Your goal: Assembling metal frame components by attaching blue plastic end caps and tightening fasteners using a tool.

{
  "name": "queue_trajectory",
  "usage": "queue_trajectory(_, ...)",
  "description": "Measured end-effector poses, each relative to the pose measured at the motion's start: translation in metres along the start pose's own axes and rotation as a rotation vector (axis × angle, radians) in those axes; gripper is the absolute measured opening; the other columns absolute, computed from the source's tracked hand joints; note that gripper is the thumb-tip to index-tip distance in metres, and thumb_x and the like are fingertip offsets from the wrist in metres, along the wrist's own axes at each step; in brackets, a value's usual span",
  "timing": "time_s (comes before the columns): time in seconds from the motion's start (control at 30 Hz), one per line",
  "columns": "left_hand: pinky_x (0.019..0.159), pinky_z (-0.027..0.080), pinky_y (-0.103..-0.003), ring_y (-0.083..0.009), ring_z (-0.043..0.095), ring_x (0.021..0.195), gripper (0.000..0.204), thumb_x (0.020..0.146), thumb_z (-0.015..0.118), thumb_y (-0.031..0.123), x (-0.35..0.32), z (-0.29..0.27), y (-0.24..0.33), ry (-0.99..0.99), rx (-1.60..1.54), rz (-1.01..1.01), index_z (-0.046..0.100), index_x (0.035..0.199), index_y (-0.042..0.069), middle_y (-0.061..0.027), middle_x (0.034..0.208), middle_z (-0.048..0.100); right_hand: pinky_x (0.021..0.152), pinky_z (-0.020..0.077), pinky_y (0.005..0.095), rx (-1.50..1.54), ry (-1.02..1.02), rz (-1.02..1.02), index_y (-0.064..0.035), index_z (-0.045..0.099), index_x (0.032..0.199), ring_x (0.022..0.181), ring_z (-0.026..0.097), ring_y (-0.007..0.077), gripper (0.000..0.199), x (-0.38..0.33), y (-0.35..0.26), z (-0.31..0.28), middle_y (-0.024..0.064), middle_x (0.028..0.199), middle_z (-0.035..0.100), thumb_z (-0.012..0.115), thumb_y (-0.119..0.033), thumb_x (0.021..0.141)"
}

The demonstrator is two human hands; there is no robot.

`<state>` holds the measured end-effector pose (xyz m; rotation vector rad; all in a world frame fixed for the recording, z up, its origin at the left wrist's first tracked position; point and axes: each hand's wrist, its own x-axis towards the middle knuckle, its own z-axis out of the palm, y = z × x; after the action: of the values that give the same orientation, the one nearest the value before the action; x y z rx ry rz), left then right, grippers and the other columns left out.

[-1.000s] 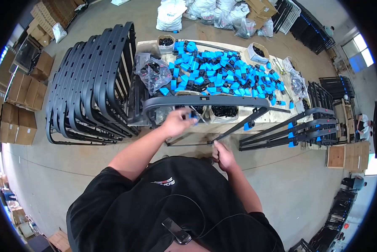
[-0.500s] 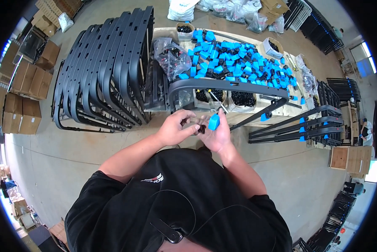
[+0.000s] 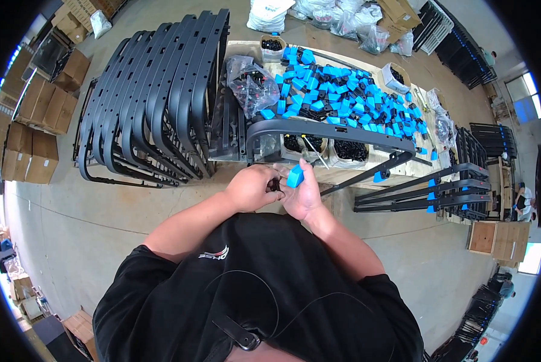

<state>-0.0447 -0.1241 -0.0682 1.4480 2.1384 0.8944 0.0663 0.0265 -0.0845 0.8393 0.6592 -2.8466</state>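
Both my hands meet in front of my chest, near the close edge of a worktable. Held against the palm of my right hand (image 3: 305, 199), under the thumb, is a blue plastic block (image 3: 295, 176). My left hand (image 3: 253, 188) is closed, its fingertips touching the fingers of the right. Something small and dark shows between them, too hidden to name. Just beyond my hands, a dark grey metal tube frame (image 3: 355, 134) with a rounded corner rests across the table edge. A yellow-handled screwdriver (image 3: 314, 149) lies over the boxes behind it.
Blue and black plastic parts (image 3: 343, 90) are heaped on the wooden table (image 3: 373, 166). Boxes of small black pieces (image 3: 350, 151) stand along its near edge. A row of dark frames (image 3: 156, 96) leans at the left; more frames (image 3: 427, 192) with blue blocks stand at the right.
The blue block and my right hand have shifted slightly left, closer to my left hand. The dark pieces seen at the right fingers are now mostly covered.
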Motion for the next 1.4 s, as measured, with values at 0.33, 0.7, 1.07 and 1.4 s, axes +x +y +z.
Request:
queue_trajectory(0.33, 0.062, 0.049, -0.027, -0.0129, 0.061, 0.069, 0.012, 0.092, 0.072, 0.011, -0.021, 0.013, -0.069, 0.277, -0.989, -0.542, 0.062, 0.092, 0.006, -0.0023, 0.082, 0.064, 0.055, 0.0362, 0.0258, -0.647, 0.286, 0.001, -0.0141, 0.066, 0.092, 0.066, 0.052, 0.0091, 0.02, 0.027, 0.016, -0.036, -0.0026, 0.079, 0.059, 0.079, -0.028, 0.086)
queue_trajectory(0.7, 0.061, 0.051, -0.032, -0.0202, 0.064, 0.07, 0.015, 0.107, 0.047, 0.017, -0.04, 0.008, -0.098, 0.255, -1.311, -0.904, 0.053, 0.108, 0.003, -0.0114, 0.089, 0.066, 0.072, 0.0479, 0.0365, -1.156, 0.163, 0.032, 0.0006, 0.057, 0.109, 0.081, 0.059, 0.0196, 0.041, 0.104, 0.061, -0.069, 0.0104, 0.091, 0.064, 0.071, -0.03, 0.086)
queue_trajectory(1.07, 0.056, 0.045, -0.026, -0.0131, 0.06, 0.064, 0.016, 0.107, 0.052, 0.023, -0.033, 0.028, -0.127, 0.267, -1.552, -0.71, 0.054, 0.104, 0.007, -0.0059, 0.083, 0.066, 0.081, 0.0508, 0.0316, -1.007, 0.129, -0.145, -0.0004, 0.06, 0.121, 0.093, 0.063, 0.014, 0.042, 0.108, 0.081, -0.052, 0.0095, 0.104, 0.069, 0.077, -0.013, 0.085)
queue_trajectory(1.4, 0.054, 0.039, -0.024, -0.0083, 0.051, 0.063, 0.019, 0.101, 0.064, 0.023, -0.018, 0.028, -0.132, 0.188, -1.739, -0.769, 0.063, 0.093, 0.006, 0.0008, 0.078, 0.06, 0.093, 0.0488, 0.0314, -0.704, 0.077, -0.131, -0.0011, 0.058, 0.134, 0.104, 0.062, 0.0148, 0.051, 0.11, 0.077, -0.053, 0.0083, 0.115, 0.067, 0.074, -0.006, 0.086)
